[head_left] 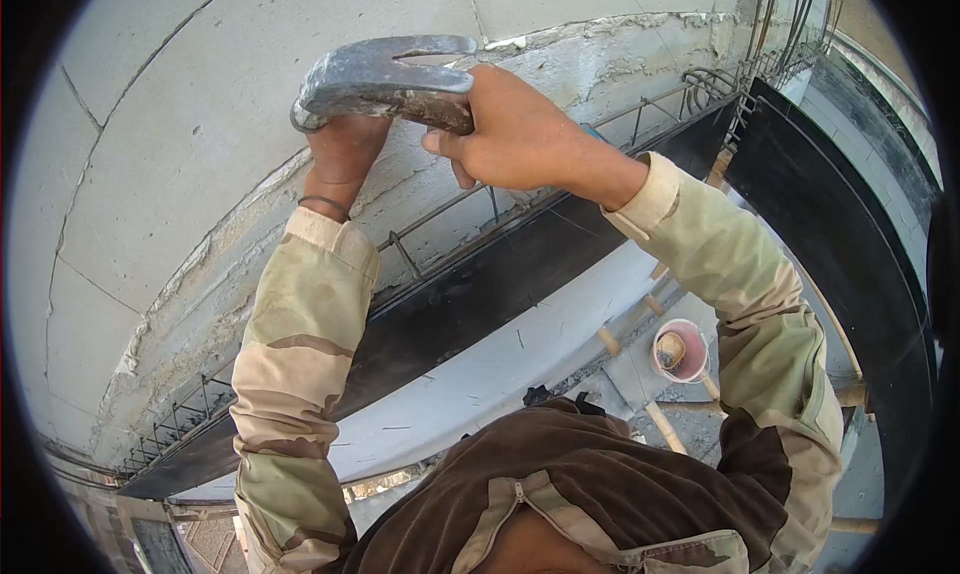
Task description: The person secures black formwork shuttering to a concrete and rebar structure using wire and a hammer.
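While both arms in camouflage sleeves reach up toward a pale concrete wall (180, 134), the right hand (520, 134) is wrapped around the neck of a claw hammer (385, 79), its fingers curled tight over the part where the head meets the handle. That hammer head is grey steel, dull and scuffed, crusted in places with dried cement, and its forked claw points right with the split plainly visible near the top edge. It lies roughly level, held high against the wall, just above a rough mortar joint. The left hand (345, 149) comes up from below and sits right under the striking end of the head, touching it; its fingers are hidden behind the metal, so I cannot tell whether they are closed around anything. A dark band (325, 204) circles the left wrist. Beneath the hands, thin steel rebar (440, 214) runs along the wall above a black formwork board (480, 294). Further down, well apart from the hands, a pink bucket (682, 351) stands among wooden poles.
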